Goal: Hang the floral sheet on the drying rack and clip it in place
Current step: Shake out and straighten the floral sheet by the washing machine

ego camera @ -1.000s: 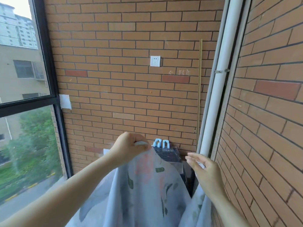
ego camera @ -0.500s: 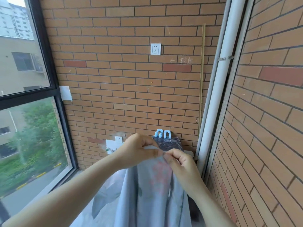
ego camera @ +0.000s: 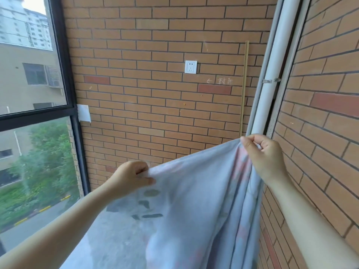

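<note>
Sheet (ego camera: 194, 200) between left grip (ego camera: 130, 179), right grip (ego camera: 266, 156)

Sheet (ego camera: 194, 200): pale blue-grey base, faded pink blotches, grey-green leaf shapes on left part. Brick wall (ego camera: 145, 117): orange-tan, dark grout, staggered rows. Few odd bricks (ego camera: 214, 89) darker red. Socket (ego camera: 191, 66): white. Pipe (ego camera: 272, 61): off-white. Thin strip (ego camera: 244, 84) near it: brass-yellow. Window frame (ego camera: 64, 74): black. Small plate (ego camera: 84, 113) by frame: white. Chalk marks (ego camera: 221, 81): whitish, can't read. Outside: bldg (ego camera: 23, 84) beige, trees (ego camera: 48, 156) green, kerb (ego camera: 44, 208) yellow/black.
</note>
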Action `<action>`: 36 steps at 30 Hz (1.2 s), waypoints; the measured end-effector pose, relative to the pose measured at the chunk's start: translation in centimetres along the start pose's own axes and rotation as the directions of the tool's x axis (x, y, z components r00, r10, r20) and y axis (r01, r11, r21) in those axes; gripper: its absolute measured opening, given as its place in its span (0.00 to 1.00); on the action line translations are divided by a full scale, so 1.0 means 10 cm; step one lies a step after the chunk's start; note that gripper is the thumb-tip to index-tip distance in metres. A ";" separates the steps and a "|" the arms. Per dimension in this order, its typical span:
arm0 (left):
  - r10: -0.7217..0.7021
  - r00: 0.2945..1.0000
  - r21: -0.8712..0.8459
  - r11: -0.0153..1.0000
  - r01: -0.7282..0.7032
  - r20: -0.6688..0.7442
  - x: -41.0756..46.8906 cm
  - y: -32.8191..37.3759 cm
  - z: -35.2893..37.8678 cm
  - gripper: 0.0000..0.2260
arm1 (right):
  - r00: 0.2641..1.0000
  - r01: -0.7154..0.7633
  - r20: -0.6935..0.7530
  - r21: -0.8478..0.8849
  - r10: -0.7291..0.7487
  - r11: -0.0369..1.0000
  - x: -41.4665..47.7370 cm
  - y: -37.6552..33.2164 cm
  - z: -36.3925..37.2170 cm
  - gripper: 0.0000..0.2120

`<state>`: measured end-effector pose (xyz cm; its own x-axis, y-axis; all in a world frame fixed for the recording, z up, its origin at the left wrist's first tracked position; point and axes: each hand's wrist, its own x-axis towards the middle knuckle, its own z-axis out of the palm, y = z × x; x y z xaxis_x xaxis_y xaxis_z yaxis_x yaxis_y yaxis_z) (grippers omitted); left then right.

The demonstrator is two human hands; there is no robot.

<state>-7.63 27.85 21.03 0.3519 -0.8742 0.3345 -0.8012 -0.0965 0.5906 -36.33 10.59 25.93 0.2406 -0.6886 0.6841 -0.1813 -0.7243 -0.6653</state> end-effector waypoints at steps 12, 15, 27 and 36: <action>-0.106 0.911 -0.034 0.994 0.101 -0.398 0.73 0.17 -0.72 0.15 | 0.987 0.019 0.160 -0.147 0.005 0.989 0.63 -0.29 -0.34 0.08; -0.020 0.877 0.069 0.996 0.061 -0.480 0.94 0.32 -0.98 0.12 | 0.990 0.022 0.142 -0.178 0.004 0.984 0.69 -0.25 -0.26 0.08; 0.188 0.684 0.093 0.980 -0.173 -0.705 1.36 1.05 -1.86 0.09 | 0.838 0.293 -0.387 -0.278 -0.386 0.915 1.67 -1.35 -0.52 0.07; 0.203 0.621 0.083 0.973 -0.217 -0.757 1.17 0.99 -1.96 0.08 | 0.868 0.254 -0.323 -0.364 -0.377 0.896 1.63 -1.21 -0.37 0.09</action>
<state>-2.00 25.97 45.16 0.4226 -0.2021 0.8835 -0.8956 0.0560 0.4412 -33.79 7.97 46.26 -0.0309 -0.3364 0.9412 -0.4487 -0.8368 -0.3138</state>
